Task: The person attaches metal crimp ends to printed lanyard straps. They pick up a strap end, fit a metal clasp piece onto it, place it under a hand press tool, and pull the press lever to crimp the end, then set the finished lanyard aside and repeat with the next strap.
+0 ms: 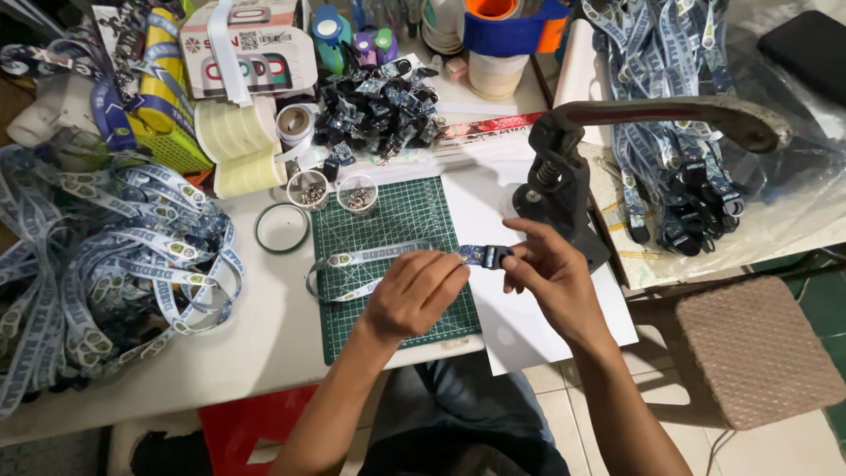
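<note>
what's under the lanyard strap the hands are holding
The lanyard strap lies over a green cutting mat; left hand covers part, right hand pinches the black buckle.

**Layout of the worktable**

A cutting mat (388, 229) lies on the table (264, 344) at frame centre, with a sheet of paper (480, 211) just to its right. A lanyard strap (370, 258) lies across the mat. Two small cups (333, 189) stand at the mat's upper left corner, a tape ring (282, 228) left of it. The hand press (564, 189) stands on the paper, upper right of centre. Lanyards are heaped at far left (106, 256) and upper right (679, 115).
</note>
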